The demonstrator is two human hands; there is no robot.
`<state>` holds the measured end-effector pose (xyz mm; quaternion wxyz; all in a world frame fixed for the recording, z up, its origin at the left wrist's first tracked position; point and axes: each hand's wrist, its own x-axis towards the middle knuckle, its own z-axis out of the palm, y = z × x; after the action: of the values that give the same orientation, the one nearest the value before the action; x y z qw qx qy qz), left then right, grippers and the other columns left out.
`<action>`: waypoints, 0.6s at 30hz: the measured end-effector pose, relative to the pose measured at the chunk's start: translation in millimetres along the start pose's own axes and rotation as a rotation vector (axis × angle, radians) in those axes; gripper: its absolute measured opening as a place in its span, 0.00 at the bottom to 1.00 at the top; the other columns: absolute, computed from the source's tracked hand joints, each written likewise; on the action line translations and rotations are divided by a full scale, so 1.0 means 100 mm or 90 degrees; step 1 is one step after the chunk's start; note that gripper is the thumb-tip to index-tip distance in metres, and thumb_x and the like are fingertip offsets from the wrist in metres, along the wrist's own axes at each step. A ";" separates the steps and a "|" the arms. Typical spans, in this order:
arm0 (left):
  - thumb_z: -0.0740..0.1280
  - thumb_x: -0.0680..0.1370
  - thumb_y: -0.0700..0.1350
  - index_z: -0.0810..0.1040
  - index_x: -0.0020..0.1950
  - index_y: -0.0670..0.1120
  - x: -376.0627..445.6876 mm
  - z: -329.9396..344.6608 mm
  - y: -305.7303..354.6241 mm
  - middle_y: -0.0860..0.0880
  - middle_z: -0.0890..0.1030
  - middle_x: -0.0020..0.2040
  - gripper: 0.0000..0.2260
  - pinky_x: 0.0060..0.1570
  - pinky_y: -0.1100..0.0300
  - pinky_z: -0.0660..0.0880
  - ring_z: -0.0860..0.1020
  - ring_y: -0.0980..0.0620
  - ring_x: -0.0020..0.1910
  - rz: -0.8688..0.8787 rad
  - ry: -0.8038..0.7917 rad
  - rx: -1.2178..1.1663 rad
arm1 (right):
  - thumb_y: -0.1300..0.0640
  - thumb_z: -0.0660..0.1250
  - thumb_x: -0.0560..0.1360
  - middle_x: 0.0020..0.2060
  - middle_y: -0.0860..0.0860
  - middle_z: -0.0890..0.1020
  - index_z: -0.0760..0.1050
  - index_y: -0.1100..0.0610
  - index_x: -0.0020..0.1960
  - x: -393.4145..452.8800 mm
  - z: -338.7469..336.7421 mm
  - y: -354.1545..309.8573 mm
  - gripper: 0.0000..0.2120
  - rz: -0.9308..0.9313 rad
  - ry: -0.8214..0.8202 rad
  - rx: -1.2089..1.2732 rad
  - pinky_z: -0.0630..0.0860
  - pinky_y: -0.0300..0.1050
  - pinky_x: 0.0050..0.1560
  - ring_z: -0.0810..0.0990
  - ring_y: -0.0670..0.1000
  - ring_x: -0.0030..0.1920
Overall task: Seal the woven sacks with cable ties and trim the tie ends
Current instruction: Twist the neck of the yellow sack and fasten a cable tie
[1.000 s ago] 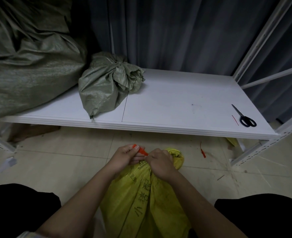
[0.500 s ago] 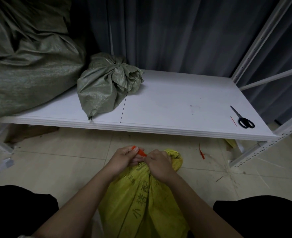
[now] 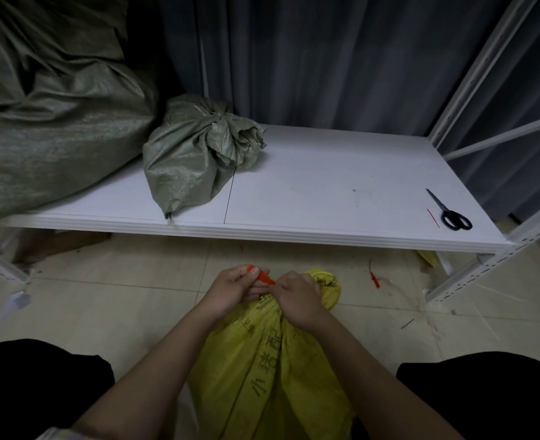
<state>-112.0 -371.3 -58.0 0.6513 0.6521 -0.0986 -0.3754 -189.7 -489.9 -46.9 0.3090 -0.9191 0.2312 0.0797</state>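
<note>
The yellow sack (image 3: 272, 360) stands on the floor between the person's knees, near the bottom of the view. Its top is bunched up into a neck. The right hand (image 3: 297, 300) is curled tight round that neck and squeezes it closed. The left hand (image 3: 233, 290) pinches a red tie (image 3: 264, 277) right beside the neck, with the thumb on top.

I think this is the tying step: the tie is being put round the neck or pulled tight. I cannot tell if the tie is looped yet, as the hands hide it.

Next the tie likely needs a firm pull until the neck is snug, while the right hand holds on. Then comes the snip. The scissors (image 3: 449, 211) lie far right on the white shelf (image 3: 326, 192), well apart from the hands, so a reach is needed.

A small green sack (image 3: 192, 157) already sits tied on the shelf.
</note>
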 end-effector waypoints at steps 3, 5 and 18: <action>0.59 0.81 0.41 0.78 0.54 0.42 0.00 -0.01 0.00 0.49 0.84 0.36 0.09 0.40 0.67 0.78 0.83 0.57 0.36 0.001 0.001 0.003 | 0.52 0.54 0.80 0.58 0.52 0.75 0.79 0.55 0.52 0.00 0.00 -0.01 0.15 -0.002 0.004 0.004 0.57 0.46 0.63 0.66 0.54 0.62; 0.59 0.81 0.41 0.78 0.54 0.42 0.00 0.00 0.00 0.49 0.84 0.35 0.09 0.40 0.67 0.78 0.83 0.57 0.36 -0.002 0.002 0.002 | 0.53 0.54 0.80 0.57 0.52 0.75 0.79 0.55 0.50 0.00 0.00 -0.01 0.15 0.000 0.004 0.008 0.57 0.47 0.62 0.66 0.55 0.62; 0.60 0.80 0.42 0.79 0.53 0.43 0.01 0.00 -0.03 0.50 0.84 0.35 0.08 0.39 0.69 0.77 0.83 0.58 0.36 0.017 -0.005 0.024 | 0.52 0.53 0.80 0.58 0.53 0.74 0.79 0.55 0.51 0.03 0.02 -0.01 0.16 0.000 0.010 -0.012 0.57 0.48 0.63 0.66 0.55 0.62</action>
<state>-111.8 -371.7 -61.1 0.6433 0.6615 -0.1174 -0.3672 -187.0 -489.1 -49.0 0.2982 -0.9226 0.2331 0.0748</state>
